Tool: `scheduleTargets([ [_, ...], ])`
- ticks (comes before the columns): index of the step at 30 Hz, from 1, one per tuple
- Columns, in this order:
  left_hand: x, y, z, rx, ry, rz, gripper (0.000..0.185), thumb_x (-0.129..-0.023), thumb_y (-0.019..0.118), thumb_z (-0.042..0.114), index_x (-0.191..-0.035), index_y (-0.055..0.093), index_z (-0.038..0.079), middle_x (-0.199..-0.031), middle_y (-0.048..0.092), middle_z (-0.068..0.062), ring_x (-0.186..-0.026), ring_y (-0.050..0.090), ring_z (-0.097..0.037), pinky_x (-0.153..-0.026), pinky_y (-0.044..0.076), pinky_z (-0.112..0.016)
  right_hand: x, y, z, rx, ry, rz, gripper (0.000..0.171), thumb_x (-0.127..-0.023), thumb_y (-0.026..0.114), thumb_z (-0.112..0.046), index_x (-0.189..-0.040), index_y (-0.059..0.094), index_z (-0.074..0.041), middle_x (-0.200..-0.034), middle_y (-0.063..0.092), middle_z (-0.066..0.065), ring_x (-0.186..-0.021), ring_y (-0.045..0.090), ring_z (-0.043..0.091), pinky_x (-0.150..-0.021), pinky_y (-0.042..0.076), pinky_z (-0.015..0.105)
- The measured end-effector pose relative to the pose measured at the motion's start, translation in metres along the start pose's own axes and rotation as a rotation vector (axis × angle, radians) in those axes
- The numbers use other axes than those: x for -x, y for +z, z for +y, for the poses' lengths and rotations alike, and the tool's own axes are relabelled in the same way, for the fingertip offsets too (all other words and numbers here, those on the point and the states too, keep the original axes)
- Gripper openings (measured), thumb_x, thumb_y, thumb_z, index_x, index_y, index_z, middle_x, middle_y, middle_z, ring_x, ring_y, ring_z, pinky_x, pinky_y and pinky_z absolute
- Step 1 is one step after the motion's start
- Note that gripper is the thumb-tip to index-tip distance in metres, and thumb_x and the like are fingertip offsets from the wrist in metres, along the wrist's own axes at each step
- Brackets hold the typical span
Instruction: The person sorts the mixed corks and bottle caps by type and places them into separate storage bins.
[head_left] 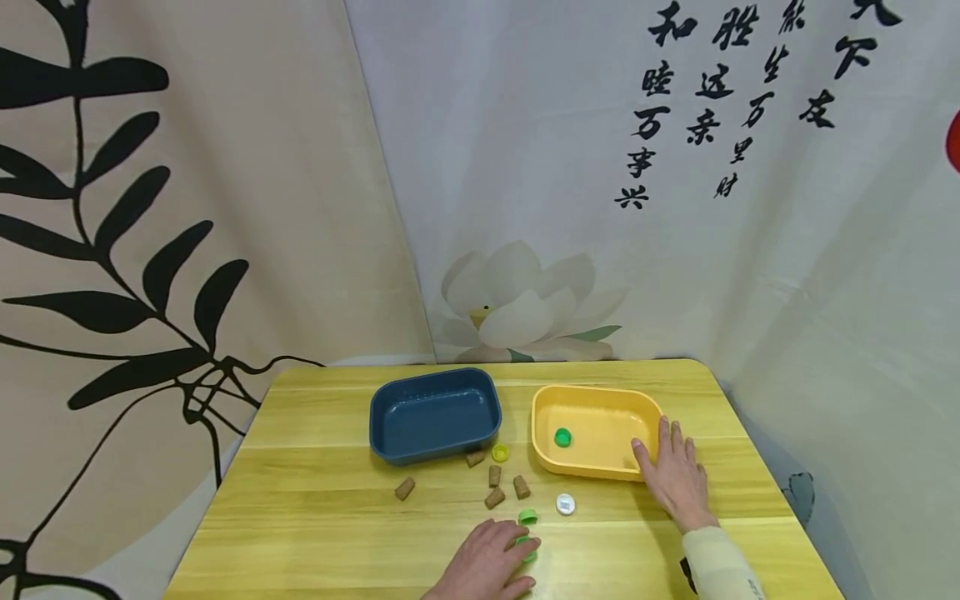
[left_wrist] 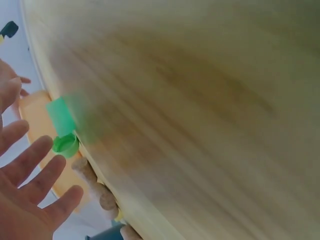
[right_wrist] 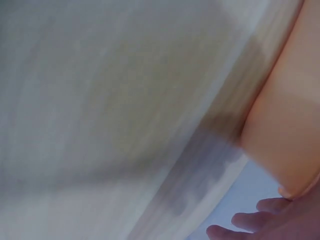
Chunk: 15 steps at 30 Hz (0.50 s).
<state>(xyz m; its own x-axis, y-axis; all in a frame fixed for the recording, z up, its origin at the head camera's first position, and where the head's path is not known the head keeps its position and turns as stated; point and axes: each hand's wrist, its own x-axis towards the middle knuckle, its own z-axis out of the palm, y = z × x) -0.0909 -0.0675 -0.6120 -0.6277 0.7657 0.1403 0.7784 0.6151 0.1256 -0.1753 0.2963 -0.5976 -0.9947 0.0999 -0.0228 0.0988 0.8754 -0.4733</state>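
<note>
The left hand runs off the head view's bottom edge, its fingers covering most of a small green plastic bottle cap. In the left wrist view that cap smears with blur. In the right wrist view the yellow plastic tray is blurred and cut off.

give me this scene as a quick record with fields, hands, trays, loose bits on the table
left hand: fingers spread, at two green caps near the table's front edge
right hand: flat on the table, touching the yellow tray
yellow tray: holds one green cap
blue tray: nothing seen inside
loose: five corks, a yellow cap, a white cap
surface: wooden table
</note>
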Motion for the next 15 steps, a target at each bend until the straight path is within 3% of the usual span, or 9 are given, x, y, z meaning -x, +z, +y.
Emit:
scheduleTargets([
  [7,-0.005,0.0014,0.0027,0.005,-0.034,-0.099,0.054,-0.101,0.058,0.057,-0.146,0.059,0.026,-0.145,0.056,0.002,-0.132,0.053,-0.019,-0.097,0.053,-0.046,0.0014,0.0024,-0.004,0.002,-0.006,-0.019,0.094,-0.107,0.029,-0.065,-0.163,0.0,0.005,-0.167,0.006,0.033,-0.149,0.01,0.061,-0.108,0.016,0.083],
  [15,-0.0087,0.0035,0.004,0.028,-0.097,-0.133,0.058,-0.099,0.062,0.056,-0.15,0.054,0.029,-0.148,0.052,0.004,-0.136,0.05,-0.024,-0.099,0.051,-0.056,0.0024,0.0056,-0.0097,0.007,-0.018,-0.015,0.094,-0.107,0.029,-0.065,-0.163,0.003,0.005,-0.168,0.006,0.032,-0.149,0.012,0.06,-0.109,0.017,0.082],
])
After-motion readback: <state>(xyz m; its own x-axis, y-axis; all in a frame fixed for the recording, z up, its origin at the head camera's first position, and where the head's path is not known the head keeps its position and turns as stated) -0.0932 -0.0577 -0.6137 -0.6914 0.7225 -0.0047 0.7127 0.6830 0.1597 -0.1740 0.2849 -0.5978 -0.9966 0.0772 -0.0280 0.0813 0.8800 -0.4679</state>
